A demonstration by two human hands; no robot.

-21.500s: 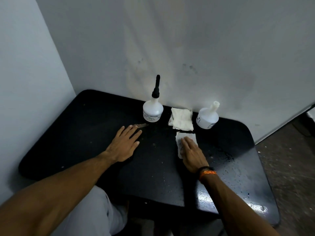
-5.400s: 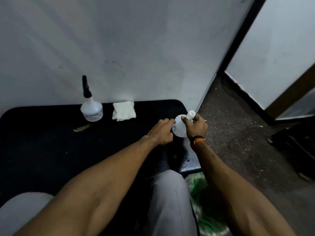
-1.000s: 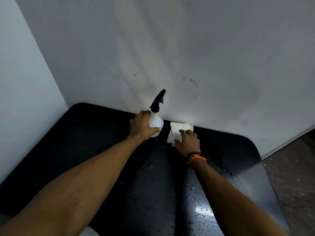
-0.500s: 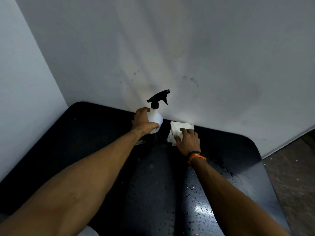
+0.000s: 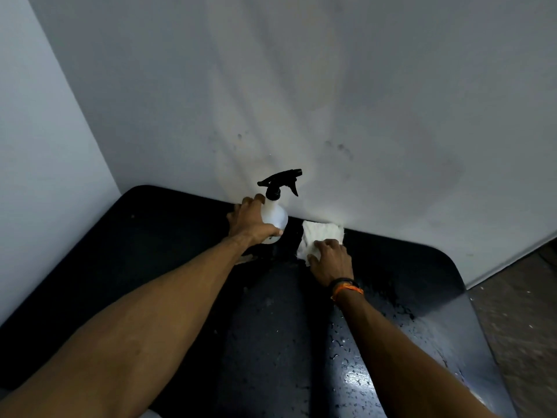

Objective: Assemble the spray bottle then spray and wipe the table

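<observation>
The spray bottle stands upright at the far edge of the desk, close against the pale wall, its long axis vertical and its black trigger head fitted on top with the nozzle pointing right, toward the cloth side. The left hand is wrapped round the bottle's rounded white body, fingers curled about it near the neck and the thumb across the lower front, so this hand already has the thing the coming move depends on; spraying would likely call for lifting and turning the nozzle down toward the dark surface in front. Just right of the bottle, apart from it by a narrow strip of black top, lies the white cloth, also hard against the wall. The right hand rests on the cloth's near edge with its fingers bent over the fabric; whether they pinch it or only press it down cannot be told. The bottle looks like smooth translucent plastic, bulbous below and tapering upward; the cloth is soft, crumpled and folded; the desk is glossy black with rounded corners, and beads of liquid glint on its near right part. A dark and orange wristband circles the right wrist.
</observation>
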